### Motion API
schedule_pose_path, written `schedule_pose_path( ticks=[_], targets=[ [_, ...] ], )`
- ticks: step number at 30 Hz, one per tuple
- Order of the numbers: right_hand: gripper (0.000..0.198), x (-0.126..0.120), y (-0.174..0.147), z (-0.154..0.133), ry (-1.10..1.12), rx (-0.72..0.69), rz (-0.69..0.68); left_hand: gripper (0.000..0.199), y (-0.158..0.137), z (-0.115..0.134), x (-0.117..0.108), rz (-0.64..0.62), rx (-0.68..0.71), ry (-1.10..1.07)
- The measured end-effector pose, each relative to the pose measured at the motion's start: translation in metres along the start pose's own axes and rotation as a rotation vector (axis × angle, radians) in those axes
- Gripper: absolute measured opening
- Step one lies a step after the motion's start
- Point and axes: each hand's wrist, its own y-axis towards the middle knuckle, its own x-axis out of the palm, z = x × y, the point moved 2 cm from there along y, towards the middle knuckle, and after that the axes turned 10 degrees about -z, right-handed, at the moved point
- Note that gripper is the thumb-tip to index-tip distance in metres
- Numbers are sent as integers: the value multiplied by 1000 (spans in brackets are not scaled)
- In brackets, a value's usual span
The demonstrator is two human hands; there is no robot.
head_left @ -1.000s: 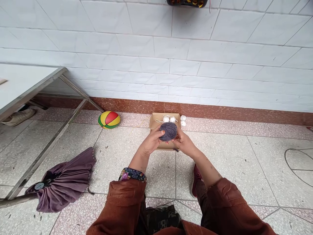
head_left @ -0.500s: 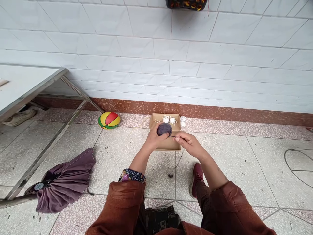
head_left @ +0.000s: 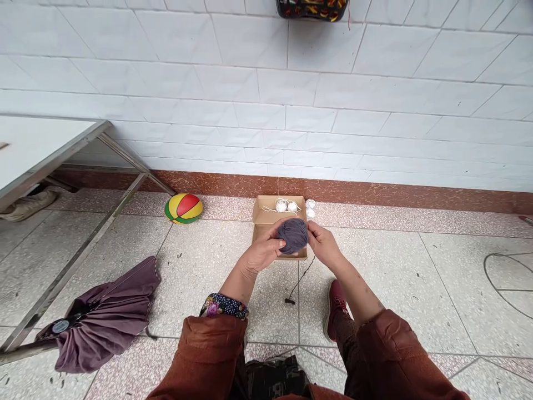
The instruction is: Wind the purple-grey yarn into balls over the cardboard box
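A ball of dark purple-grey yarn [head_left: 292, 235] rests in my left hand [head_left: 263, 251], whose thumb lies across its near side. At the ball's right edge is my right hand [head_left: 325, 245], fingers pinched on the strand. From there the loose yarn strand [head_left: 303, 276] hangs down toward the floor, with a small dark piece [head_left: 290, 301] at its lower end. Behind my hands an open cardboard box [head_left: 259, 203] stands on the floor, partly hidden by them. White yarn balls [head_left: 281, 206] lie in its far half.
More white balls [head_left: 310, 204] sit right of the box by the wall. A colourful ball [head_left: 184, 208], a folded purple umbrella [head_left: 110, 322] and a metal-framed table [head_left: 54, 150] are on the left. A wire ring [head_left: 486, 272] lies at right; a dark basket [head_left: 312, 8] is up top.
The yarn ball has turned and moved slightly right and nearer. My right hand has closed in from a short strand's length away to the ball's edge.
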Motion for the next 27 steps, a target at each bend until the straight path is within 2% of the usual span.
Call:
schedule_pose_path(
  ticks=[4,7,10,13,15,18,20,23,25,27],
  targets=[
    [25,8,-3,-3,-73,-78,-103,58,1,3,-9,239,63,21],
    [22,10,-6,-11,-83,-130,-214,53,3,3,-15,345,55,148],
    [19,9,-9,-22,-24,-150,-321,55,5,2,-20,457,26,422],
    [18,2,-12,-31,86,-142,-304,64,3,3,-23,535,25,774],
    [18,-4,-11,-34,143,-152,-227,71,2,3,-22,487,21,911],
    [17,-12,-8,-31,167,-164,-81,81,-2,2,-16,293,2,906],
    [16,-14,-5,-25,148,-161,-2,86,-4,0,-11,129,-29,793],
    [17,-13,-1,-16,154,-126,41,89,-6,-2,-3,-92,-59,532],
    [18,-9,1,-10,179,-79,29,87,-7,-3,-1,-159,-37,389],
    [19,-5,2,-6,177,-38,-5,82,-7,-3,-1,-145,1,299]
  ],
)
